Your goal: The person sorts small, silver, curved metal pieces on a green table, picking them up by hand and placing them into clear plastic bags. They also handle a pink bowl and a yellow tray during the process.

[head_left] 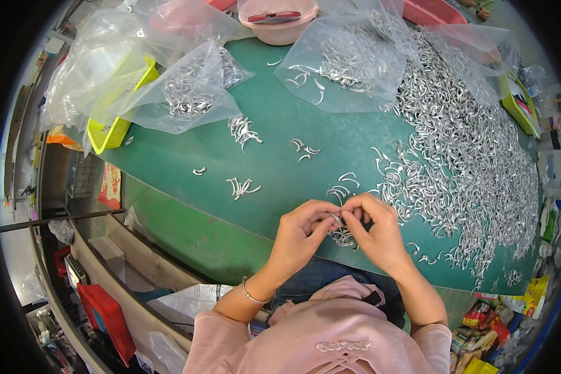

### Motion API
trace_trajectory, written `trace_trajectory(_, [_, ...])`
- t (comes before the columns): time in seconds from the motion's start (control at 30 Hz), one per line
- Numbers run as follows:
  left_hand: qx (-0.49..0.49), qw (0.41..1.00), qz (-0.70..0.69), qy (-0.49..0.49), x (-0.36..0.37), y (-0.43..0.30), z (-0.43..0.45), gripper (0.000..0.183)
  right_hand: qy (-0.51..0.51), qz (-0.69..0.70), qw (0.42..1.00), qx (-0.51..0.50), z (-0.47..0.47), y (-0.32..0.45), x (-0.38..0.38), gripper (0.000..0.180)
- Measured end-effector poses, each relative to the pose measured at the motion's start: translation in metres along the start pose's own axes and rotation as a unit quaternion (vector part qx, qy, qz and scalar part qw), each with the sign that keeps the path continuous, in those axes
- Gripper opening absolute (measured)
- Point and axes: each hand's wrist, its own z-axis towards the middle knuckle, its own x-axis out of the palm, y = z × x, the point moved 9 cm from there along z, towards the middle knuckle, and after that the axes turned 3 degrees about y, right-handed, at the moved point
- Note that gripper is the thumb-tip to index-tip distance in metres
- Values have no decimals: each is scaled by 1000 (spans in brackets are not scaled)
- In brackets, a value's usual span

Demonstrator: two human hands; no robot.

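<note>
My left hand [310, 223] pinches a small curved silvery metal piece [335, 218] between thumb and fingertips. Close against it, my right hand [373, 223] has its thumb and index finger together at the same piece; its fingertips partly cover what they grip. Just under my hands lies a small cluster of similar metal pieces [342, 237] on the green tabletop [280, 177]. A few loose curved pieces [339, 190] rest just beyond my fingertips. To the right spreads a large heap of the same pieces [467, 154].
Clear plastic bags with metal pieces [187, 91] [350, 61] lie at the back. A yellow-green basket [117, 128] stands at the left edge, another basket [519, 110] at the far right. A pink basin [278, 30] holds a red phone [274, 17]. Small groups of pieces [241, 188] dot the tabletop.
</note>
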Motion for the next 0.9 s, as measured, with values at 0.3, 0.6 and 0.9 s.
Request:
trace_trajectory(0.3, [8, 999, -31, 7, 1, 0, 2, 28, -15, 49, 998, 42, 4, -14, 12, 7])
trace_trajectory(0.6, [22, 998, 58, -28, -20, -9, 1, 19, 12, 54, 998, 21, 1, -6, 13, 7])
trace_trajectory(0.9, [198, 828, 420, -315, -123, -95, -28, 15, -10, 29, 999, 30, -7, -12, -4, 8])
